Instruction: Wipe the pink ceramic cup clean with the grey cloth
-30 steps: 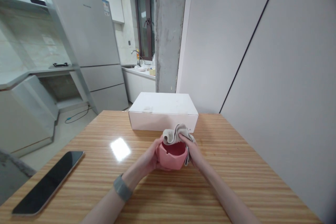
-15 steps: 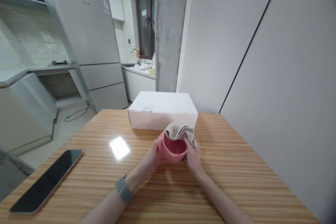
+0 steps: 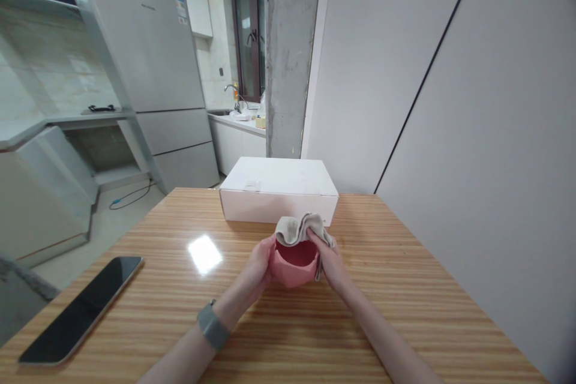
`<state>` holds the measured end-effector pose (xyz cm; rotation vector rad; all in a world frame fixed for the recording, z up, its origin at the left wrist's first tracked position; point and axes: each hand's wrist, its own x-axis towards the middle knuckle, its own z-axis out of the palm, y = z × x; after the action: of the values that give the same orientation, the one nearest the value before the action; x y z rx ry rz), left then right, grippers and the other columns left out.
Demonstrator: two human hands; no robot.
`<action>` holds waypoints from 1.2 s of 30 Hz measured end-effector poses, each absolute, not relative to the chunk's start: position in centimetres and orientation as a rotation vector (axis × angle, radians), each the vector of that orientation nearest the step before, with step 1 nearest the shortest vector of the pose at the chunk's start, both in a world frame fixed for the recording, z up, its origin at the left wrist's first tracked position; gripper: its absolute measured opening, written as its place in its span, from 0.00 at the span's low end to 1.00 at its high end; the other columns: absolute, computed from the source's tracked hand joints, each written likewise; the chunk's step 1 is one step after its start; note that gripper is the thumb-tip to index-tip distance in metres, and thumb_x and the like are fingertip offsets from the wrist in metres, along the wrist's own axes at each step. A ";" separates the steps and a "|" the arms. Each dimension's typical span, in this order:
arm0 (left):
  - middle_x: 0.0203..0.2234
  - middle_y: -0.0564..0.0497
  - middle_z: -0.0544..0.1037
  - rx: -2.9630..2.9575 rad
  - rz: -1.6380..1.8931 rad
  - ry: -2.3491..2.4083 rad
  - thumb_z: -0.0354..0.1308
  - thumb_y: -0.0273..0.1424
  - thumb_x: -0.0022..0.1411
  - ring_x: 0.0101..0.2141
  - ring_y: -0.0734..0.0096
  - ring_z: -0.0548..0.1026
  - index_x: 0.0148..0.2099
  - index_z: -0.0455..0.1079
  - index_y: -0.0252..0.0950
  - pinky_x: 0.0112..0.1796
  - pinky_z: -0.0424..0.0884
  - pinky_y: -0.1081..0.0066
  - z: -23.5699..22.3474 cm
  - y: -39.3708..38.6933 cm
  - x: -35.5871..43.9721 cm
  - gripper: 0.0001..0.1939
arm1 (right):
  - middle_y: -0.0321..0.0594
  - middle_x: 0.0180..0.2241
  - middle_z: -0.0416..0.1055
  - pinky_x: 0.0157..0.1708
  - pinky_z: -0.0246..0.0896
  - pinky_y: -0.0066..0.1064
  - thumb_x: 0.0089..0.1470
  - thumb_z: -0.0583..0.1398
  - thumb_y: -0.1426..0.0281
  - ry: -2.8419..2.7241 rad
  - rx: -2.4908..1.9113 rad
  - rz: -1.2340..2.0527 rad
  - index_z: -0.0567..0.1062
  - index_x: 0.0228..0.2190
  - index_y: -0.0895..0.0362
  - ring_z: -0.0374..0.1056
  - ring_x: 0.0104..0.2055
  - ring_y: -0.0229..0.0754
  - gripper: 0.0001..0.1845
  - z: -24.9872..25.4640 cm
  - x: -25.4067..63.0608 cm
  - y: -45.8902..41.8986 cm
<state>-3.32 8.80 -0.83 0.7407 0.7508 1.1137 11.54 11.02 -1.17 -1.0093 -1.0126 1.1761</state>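
Observation:
A pink faceted pot (image 3: 293, 273) is tilted so that its opening faces me, just in front of the white box. My left hand (image 3: 261, 261) is closed around the pot's left side; a grey band circles that wrist. A beige cloth (image 3: 299, 229) is bunched over the pot's far rim and hangs down its right side. My right hand (image 3: 328, 257) is closed on the cloth at the right rim, thumb on top. The fingertips of both hands are partly hidden behind the pot and cloth.
A closed white box (image 3: 279, 183) stands at the far side of the wood-grain table (image 3: 405, 312). A black phone-like slab (image 3: 83, 312) lies near the left edge. Beyond are a fridge (image 3: 144, 42), a sink counter and a white panelled wall (image 3: 486, 132) on the right.
The pot has turned and shifted slightly to the left and nearer, showing more of its front face. The cloth has moved left along the rim with my right hand.

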 end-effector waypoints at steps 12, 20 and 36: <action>0.33 0.47 0.79 0.708 0.994 0.743 0.52 0.45 0.59 0.31 0.67 0.76 0.48 0.71 0.33 0.28 0.72 0.73 -1.3 9.3 -4.3 0.23 | 0.42 0.38 0.78 0.48 0.62 0.38 0.43 0.65 0.55 -0.883 -0.966 1.036 0.79 0.37 0.58 0.70 0.46 0.50 0.23 -2.6 10.9 10.9; 0.38 0.44 0.80 0.741 0.761 0.706 0.47 0.49 0.63 0.30 0.68 0.77 0.51 0.70 0.34 0.26 0.74 0.71 -1.8 9.3 -5.2 0.27 | 0.40 0.28 0.78 0.38 0.67 0.37 0.37 0.68 0.54 -0.966 -0.959 1.258 0.81 0.31 0.57 0.74 0.35 0.51 0.22 -2.2 12.6 11.5; 0.55 0.43 0.70 0.745 1.138 0.421 0.61 0.32 0.58 0.53 0.59 0.69 0.58 0.65 0.37 0.48 0.70 0.65 -0.4 8.4 -3.8 0.24 | 0.43 0.40 0.77 0.49 0.60 0.39 0.43 0.63 0.55 -0.770 -1.028 0.855 0.78 0.38 0.58 0.68 0.47 0.49 0.24 -3.5 9.7 10.5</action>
<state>-3.76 8.37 -0.42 0.7453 0.4215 1.1384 9.69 10.54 -3.54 -1.0278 -0.7698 0.8547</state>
